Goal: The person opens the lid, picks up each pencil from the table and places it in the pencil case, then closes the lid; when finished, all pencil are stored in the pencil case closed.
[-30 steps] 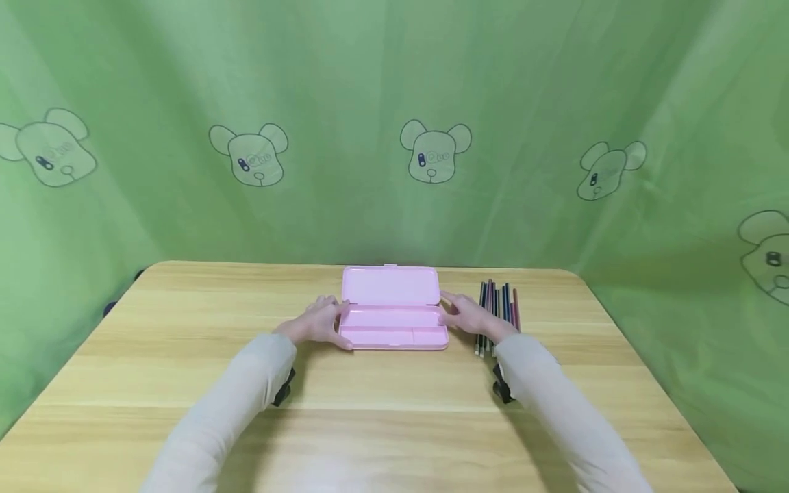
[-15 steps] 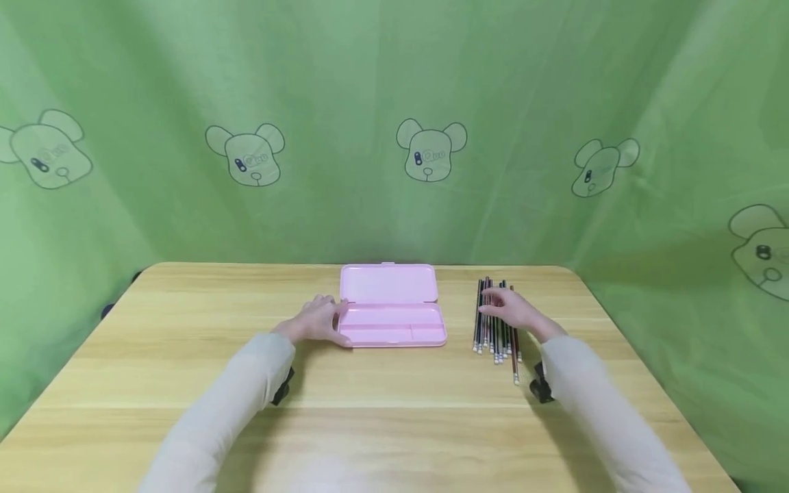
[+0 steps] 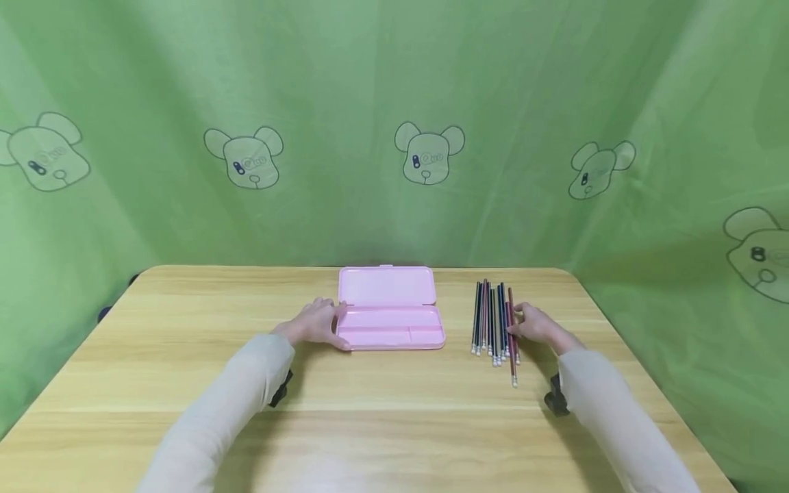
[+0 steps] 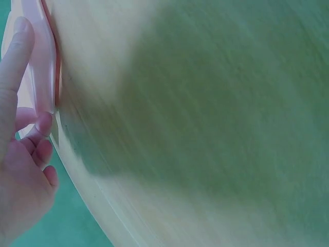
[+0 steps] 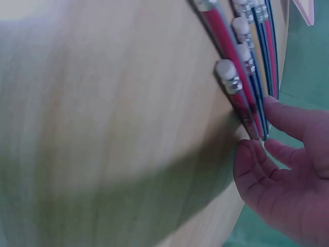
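On the table (image 3: 394,428), pink case (image 3: 379,316) (unfolded flat) is gripped by left hand (image 3: 316,322); right, pencils (image 3: 500,322) are touched by right hand (image 3: 537,325), grasp unclear.

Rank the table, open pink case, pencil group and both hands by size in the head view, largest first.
1. Table
2. Open pink case
3. Pencil group
4. Left hand and right hand: too alike to rank.

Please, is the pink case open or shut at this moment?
The case is open: in the head view, its lid is turned back behind the base, and the compartments show uncovered.
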Motion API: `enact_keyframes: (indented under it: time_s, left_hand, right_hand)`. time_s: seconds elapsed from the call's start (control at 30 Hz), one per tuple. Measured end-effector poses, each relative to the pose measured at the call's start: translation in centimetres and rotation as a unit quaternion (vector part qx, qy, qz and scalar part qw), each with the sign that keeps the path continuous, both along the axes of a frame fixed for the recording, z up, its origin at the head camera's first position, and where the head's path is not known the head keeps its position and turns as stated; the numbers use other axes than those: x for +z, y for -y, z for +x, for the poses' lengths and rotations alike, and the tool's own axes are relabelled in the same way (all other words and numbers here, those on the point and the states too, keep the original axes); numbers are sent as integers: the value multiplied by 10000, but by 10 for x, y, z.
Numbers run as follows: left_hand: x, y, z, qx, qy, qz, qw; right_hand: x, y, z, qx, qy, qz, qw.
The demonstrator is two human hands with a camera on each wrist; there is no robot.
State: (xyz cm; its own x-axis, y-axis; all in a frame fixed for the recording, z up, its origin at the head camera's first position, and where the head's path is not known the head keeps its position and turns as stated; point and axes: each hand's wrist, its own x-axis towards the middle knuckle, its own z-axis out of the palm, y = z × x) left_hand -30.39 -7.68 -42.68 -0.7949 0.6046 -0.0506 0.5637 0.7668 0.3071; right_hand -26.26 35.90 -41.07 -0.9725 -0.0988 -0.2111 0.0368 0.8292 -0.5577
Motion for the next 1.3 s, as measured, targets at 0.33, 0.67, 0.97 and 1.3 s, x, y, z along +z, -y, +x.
enact_keyframes:
  time_s: [0.33,0.67,0.97,1.3]
  left_hand:
    - [-1,0,0,9,-21,-95,10000]
    - [1,-2,-2,63,35,-105,9999]
    - [4,-3,-2,65,49,-168,9998]
    - [0,-4,-2,117,117,-188,9997]
  right_hand:
    - [-5,2,-2,-376,77,52,9993]
    - [-5,7,-6,-964,304,-433,9939]
    - [-7,4,-7,-1082,354,-1108,9873]
    - [2,-1,-5,-642,-53,-1620,9847]
